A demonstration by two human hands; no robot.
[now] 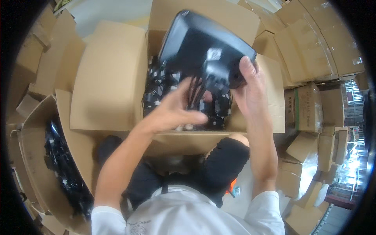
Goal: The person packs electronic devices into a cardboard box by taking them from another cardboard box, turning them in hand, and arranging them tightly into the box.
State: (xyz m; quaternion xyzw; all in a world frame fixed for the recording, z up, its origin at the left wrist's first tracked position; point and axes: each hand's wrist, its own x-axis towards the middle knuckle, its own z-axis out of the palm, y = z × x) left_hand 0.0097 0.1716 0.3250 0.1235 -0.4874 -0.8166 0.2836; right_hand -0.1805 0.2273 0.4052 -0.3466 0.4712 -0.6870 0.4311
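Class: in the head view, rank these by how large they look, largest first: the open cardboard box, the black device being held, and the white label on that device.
1. Open cardboard box
2. Black device, held nearer the camera, so it looks enlarged
3. White label

Floor (250, 196) pale, visible at lower right of the frame. Directly on it: open cardboard box (113, 78) at centre, second open box (35, 156) at lower left, stacked cartons (313, 113) along the right edge.
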